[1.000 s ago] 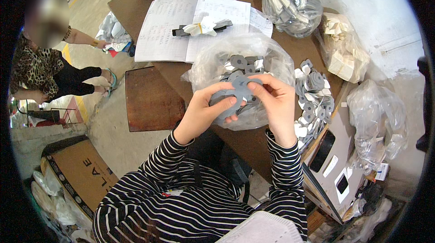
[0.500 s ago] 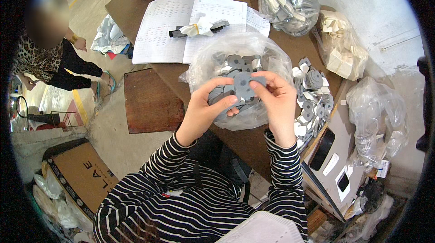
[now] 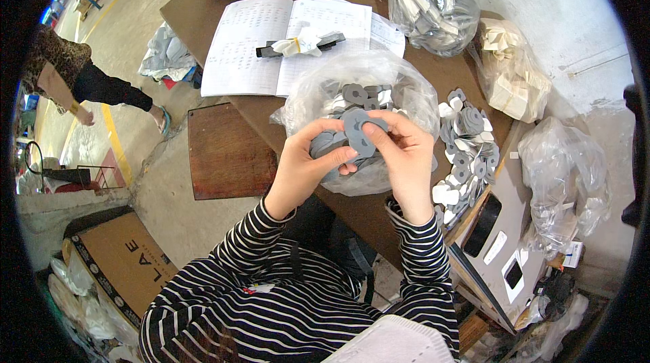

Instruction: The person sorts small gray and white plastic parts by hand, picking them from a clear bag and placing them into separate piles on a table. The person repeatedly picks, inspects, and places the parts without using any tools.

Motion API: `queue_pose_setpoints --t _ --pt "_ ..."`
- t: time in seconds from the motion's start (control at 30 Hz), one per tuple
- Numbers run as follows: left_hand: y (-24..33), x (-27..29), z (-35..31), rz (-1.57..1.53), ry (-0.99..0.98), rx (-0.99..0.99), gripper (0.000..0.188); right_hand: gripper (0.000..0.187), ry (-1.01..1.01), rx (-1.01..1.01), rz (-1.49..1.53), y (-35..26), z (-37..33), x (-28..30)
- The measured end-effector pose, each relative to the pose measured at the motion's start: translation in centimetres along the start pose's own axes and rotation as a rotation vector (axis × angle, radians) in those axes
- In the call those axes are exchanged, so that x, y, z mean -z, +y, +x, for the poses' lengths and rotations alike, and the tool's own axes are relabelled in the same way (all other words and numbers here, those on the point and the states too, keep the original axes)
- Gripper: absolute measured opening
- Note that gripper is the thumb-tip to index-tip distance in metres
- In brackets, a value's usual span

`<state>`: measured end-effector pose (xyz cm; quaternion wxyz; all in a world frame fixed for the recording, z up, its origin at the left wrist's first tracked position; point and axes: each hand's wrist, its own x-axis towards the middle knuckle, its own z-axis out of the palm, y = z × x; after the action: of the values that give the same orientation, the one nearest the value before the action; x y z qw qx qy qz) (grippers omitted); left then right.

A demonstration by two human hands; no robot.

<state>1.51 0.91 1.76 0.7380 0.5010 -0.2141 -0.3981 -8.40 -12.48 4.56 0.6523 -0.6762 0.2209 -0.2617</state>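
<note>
Between my hands is a flat grey foam piece [image 3: 355, 134] with rounded lobes and small holes, held over an open clear plastic bag [image 3: 413, 85]. My left hand [image 3: 305, 163] pinches its left side between thumb and fingers. On its right side, the thumb and fingers of my right hand [image 3: 405, 150] press together. More grey foam pieces [image 3: 353, 94] of similar shape fill the bag under my hands. To the right of the bag lies a loose pile of grey and white foam pieces [image 3: 467, 140] on the brown table [image 3: 261, 123].
An open notebook [image 3: 237, 41] with a tied bundle of strips [image 3: 298, 45] lies beyond the bag. Filled plastic bags [image 3: 433, 4] line the far right. A phone [image 3: 482, 224] rests on a board at right. A wooden stool [image 3: 227, 153] and a cardboard box [image 3: 122, 261] stand left.
My right hand has shifted slightly left and down, its thumb now lying across the foam piece, which has turned and tilted. The person at the far left has walked further toward the left edge.
</note>
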Motion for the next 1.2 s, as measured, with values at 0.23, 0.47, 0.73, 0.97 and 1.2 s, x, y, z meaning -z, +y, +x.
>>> queue_pose_setpoints --t 0.23,0.47,0.73,0.97,1.2 --pt "0.0 0.0 -0.2 -0.002 0.032 0.007 0.028 0.013 0.031 0.177 -0.321 -0.6 -0.4 -1.0" --pt "0.7 0.1 -0.1 0.058 0.083 -0.035 0.032 0.024 0.110 0.086 -0.196 0.3 1.2 0.9" --pt "-0.5 0.6 -0.1 0.180 0.028 -0.143 0.031 0.015 -0.203 0.141 -0.325 -0.6 0.2 0.1" --pt "0.0 1.9 0.0 -0.314 -0.006 0.127 0.033 0.015 0.014 -0.062 -0.175 -0.7 0.7 0.7" --pt "1.9 0.7 -0.3 -0.506 -0.009 0.268 0.050 0.031 -0.001 0.210 -0.507 -1.0 1.5 1.1"
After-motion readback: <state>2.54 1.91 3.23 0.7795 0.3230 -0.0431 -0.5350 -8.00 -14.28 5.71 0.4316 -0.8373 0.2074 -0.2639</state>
